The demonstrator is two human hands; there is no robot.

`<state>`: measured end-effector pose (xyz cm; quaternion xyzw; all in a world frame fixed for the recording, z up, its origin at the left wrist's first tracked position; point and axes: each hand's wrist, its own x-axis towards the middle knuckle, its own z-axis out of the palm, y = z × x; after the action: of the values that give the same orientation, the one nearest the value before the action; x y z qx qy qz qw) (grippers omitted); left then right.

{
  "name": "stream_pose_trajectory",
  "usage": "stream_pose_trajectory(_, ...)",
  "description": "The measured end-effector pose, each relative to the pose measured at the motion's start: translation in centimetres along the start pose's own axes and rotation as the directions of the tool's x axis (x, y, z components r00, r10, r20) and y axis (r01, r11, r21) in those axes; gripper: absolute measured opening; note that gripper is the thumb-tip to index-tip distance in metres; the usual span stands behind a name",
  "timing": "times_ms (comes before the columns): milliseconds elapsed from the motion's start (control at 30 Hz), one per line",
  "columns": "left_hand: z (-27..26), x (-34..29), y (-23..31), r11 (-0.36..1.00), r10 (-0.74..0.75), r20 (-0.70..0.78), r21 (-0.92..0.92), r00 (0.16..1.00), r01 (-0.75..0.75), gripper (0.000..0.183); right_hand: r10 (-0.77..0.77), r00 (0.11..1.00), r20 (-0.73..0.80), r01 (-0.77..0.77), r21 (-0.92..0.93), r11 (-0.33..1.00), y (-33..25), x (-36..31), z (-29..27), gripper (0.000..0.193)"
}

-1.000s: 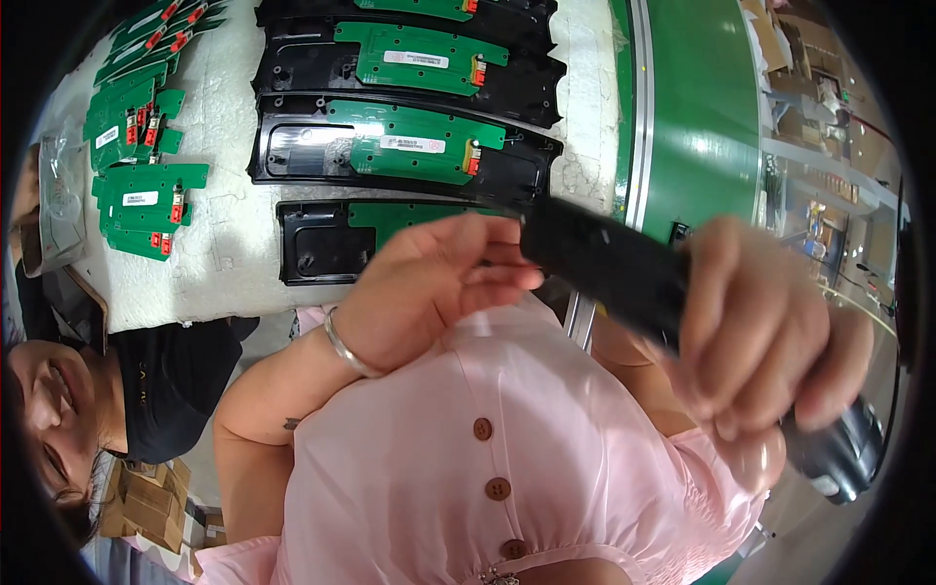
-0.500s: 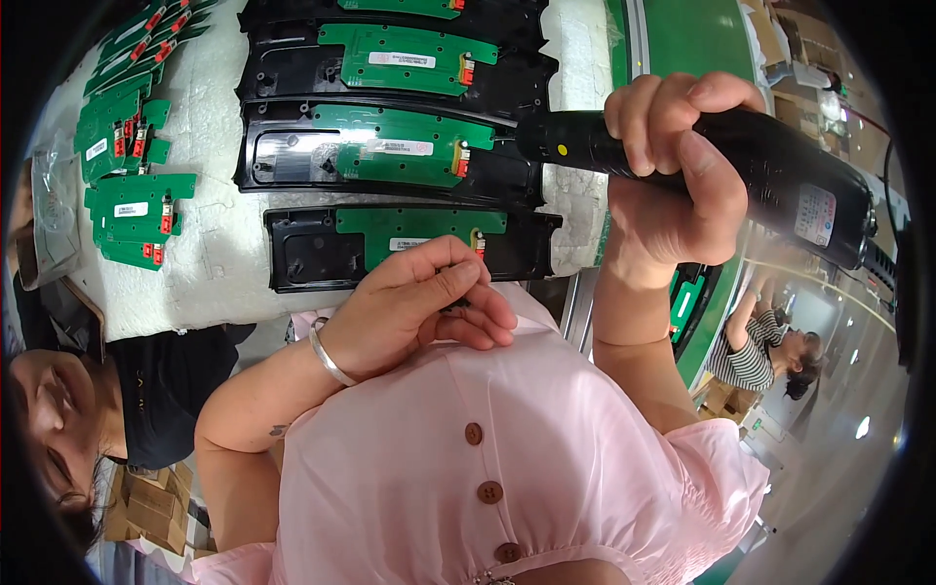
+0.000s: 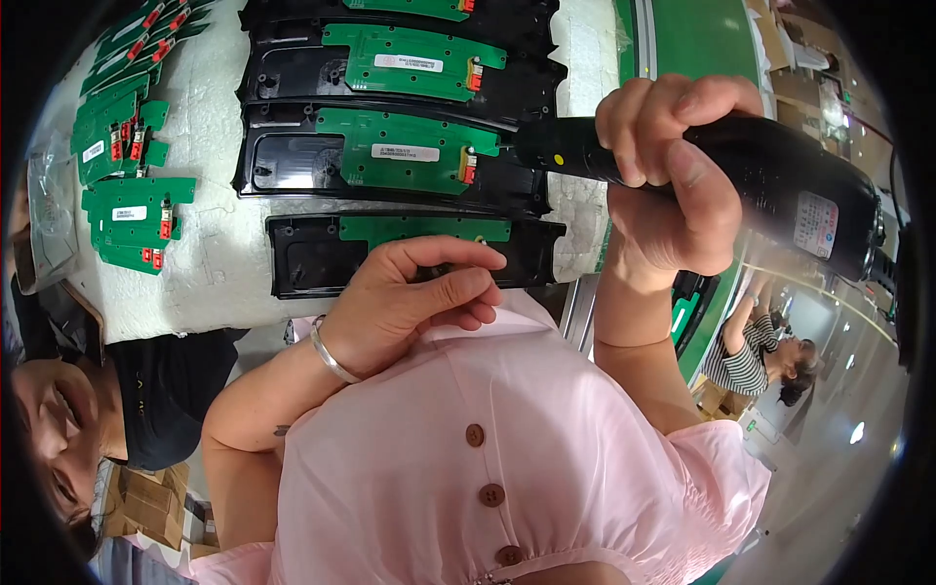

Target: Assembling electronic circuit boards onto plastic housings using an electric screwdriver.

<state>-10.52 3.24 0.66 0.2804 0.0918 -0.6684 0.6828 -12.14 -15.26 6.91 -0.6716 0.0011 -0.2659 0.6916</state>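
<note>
My right hand is wrapped round a black electric screwdriver with a yellow dot near its nose. The tool lies nearly level and points left, its tip at the right end of a green circuit board in a long black plastic housing. My left hand hangs in front of the nearest black housing, hiding part of its green board. Its index finger is stretched out, with the thumb apart below and the other fingers loosely curled. The inside of that palm is hidden.
More housings with boards lie in a row farther back on a white foam pad. Stacks of loose green boards with red connectors sit at the left. One person is close at left; another is off to the right.
My left index finger has straightened away from the thumb, and the hand has shifted slightly left. The screwdriver stays at the same board, its rear end a little lower in view.
</note>
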Motion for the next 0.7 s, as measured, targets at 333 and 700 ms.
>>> stream_pose_trajectory(333,0.1,0.1,-0.6,0.991,0.051,-0.053,-0.122,0.997,-0.057,0.014,-0.034,0.990,0.138,0.029,0.039,0.999,0.0,0.4,0.0,0.024)
stream_pose_trajectory(700,0.5,0.0,-2.0,0.958,0.122,0.026,-0.265,0.992,-0.111,0.016,0.028,0.949,0.315,-0.085,0.169,0.982,-10.4,-4.0,-0.2,0.023)
